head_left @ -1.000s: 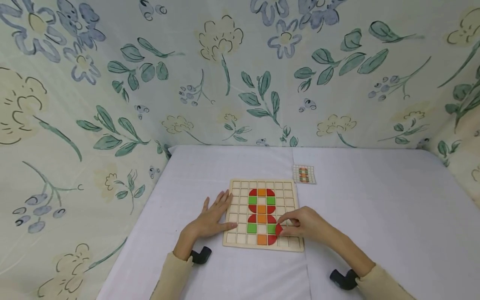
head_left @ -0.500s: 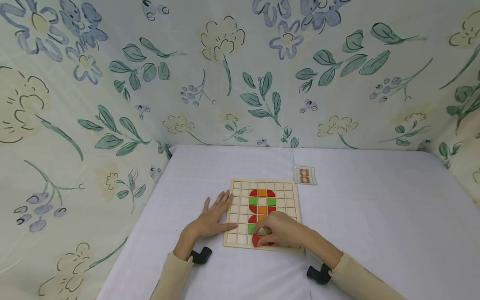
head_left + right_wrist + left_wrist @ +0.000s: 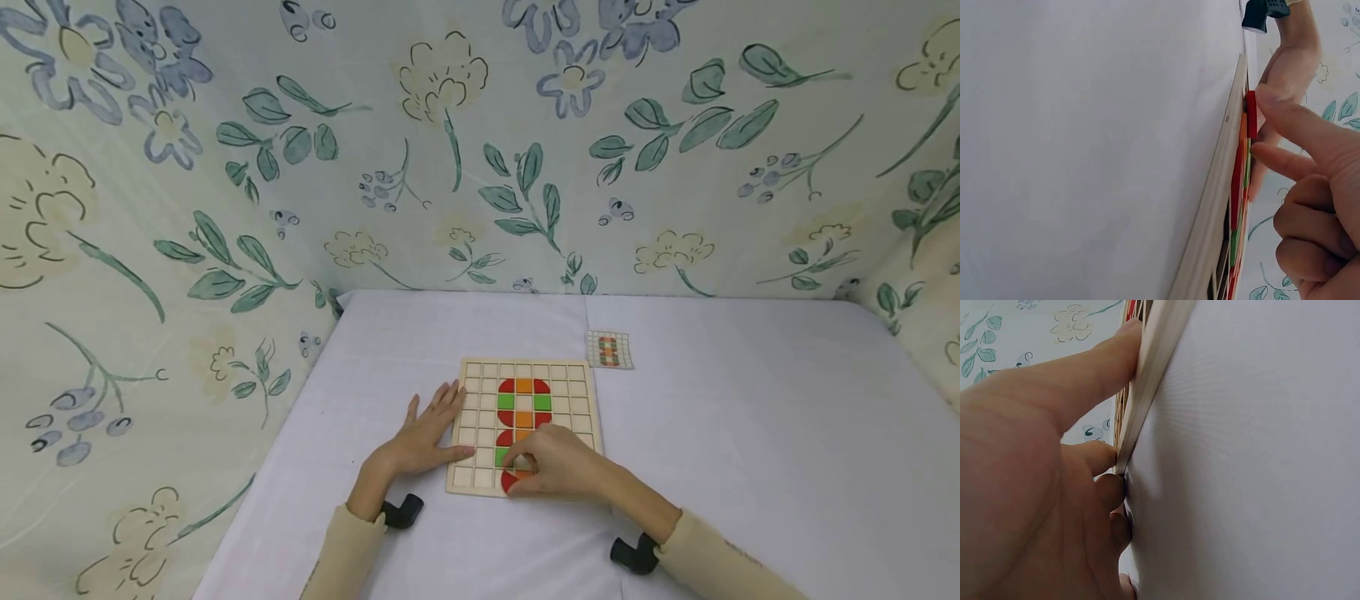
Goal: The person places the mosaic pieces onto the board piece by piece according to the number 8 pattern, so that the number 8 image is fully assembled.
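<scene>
A square wooden grid board (image 3: 577,400) lies on the white cloth, with red rounded, orange square and green square tiles set in its middle columns. My right hand (image 3: 564,463) pinches a red quarter-round tile (image 3: 507,480) between thumb and index finger over the lower left end of the pattern. In the right wrist view this red tile (image 3: 1252,114) stands slightly proud of the board, its other fingers curled back. Spread along the board's left edge, my left hand (image 3: 420,437) rests with fingers extended, the thumb on the rim. Tiles under my right hand are partly hidden.
A small pattern card (image 3: 610,350) with a matching coloured grid lies beyond the board's upper right corner. Black wrist mounts (image 3: 403,511) sit under both forearms. A flower-print curtain (image 3: 420,167) hangs behind and left of the table.
My right hand has carried the red tile leftward from the pattern's right side to its lower left corner, then shifted slightly further left. The left hand stays in place.
</scene>
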`<control>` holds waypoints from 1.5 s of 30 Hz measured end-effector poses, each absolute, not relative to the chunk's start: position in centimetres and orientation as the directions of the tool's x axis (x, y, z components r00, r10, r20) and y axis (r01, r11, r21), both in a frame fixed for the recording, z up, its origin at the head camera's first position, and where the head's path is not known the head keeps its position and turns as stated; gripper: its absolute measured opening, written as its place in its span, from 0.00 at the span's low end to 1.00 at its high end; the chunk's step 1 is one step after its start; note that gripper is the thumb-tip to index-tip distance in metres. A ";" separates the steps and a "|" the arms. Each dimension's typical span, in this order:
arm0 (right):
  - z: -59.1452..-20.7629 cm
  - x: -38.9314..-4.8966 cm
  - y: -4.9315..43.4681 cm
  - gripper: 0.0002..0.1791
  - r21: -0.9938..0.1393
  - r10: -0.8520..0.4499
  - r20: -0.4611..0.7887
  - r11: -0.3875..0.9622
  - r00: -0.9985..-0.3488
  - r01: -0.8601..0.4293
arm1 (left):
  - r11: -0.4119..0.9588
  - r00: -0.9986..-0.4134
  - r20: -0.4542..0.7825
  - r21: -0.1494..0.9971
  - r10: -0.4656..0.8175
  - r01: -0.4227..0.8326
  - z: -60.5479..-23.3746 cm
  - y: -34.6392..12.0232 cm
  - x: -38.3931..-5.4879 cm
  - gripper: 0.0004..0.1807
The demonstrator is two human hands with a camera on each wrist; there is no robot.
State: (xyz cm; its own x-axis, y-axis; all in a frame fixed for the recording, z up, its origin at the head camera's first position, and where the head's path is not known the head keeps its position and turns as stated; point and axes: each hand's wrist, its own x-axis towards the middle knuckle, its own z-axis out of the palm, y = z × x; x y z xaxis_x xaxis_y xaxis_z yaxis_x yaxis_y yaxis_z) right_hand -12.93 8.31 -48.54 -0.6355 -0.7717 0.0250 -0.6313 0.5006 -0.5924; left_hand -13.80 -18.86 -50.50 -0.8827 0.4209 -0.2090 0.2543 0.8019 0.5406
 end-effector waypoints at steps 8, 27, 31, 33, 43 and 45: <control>-48.9 -11.6 8.0 0.13 -0.586 -0.697 0.073 0.549 -0.713 -0.596 | 0.801 -0.882 -0.210 0.542 0.421 0.253 -50.4 -18.8 -13.7 0.56; -50.3 -10.1 7.3 0.14 -0.671 -0.520 0.081 0.602 -0.850 -0.433 | 0.806 -0.880 -0.216 0.535 0.422 0.255 -50.2 -18.8 -13.7 0.56; -50.1 -10.1 7.3 0.11 -0.671 -0.528 0.078 0.599 -0.846 -0.436 | 0.805 -0.882 -0.213 0.536 0.421 0.255 -50.2 -18.8 -13.7 0.56; -50.0 -10.1 7.3 0.11 -0.673 -0.528 0.073 0.600 -0.846 -0.433 | 0.805 -0.881 -0.213 0.536 0.422 0.255 -50.1 -18.8 -13.7 0.56; -49.9 -10.2 7.7 0.10 -0.681 -0.523 0.085 0.591 -0.848 -0.432 | 0.796 -0.878 -0.209 0.546 0.430 0.260 -50.1 -18.9 -13.7 0.56; -49.9 -10.1 7.8 0.10 -0.679 -0.516 0.078 0.599 -0.853 -0.424 | 0.798 -0.879 -0.209 0.543 0.429 0.261 -50.2 -18.9 -13.7 0.56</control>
State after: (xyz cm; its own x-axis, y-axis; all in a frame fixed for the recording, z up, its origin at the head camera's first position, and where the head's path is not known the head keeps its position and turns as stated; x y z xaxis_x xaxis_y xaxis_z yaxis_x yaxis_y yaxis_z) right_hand -10.14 7.80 -49.93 -0.8532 -0.5156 0.0784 -0.4242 0.5987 -0.6794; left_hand -13.69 -18.87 -50.18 -0.8786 0.4293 -0.2094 0.2605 0.7982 0.5431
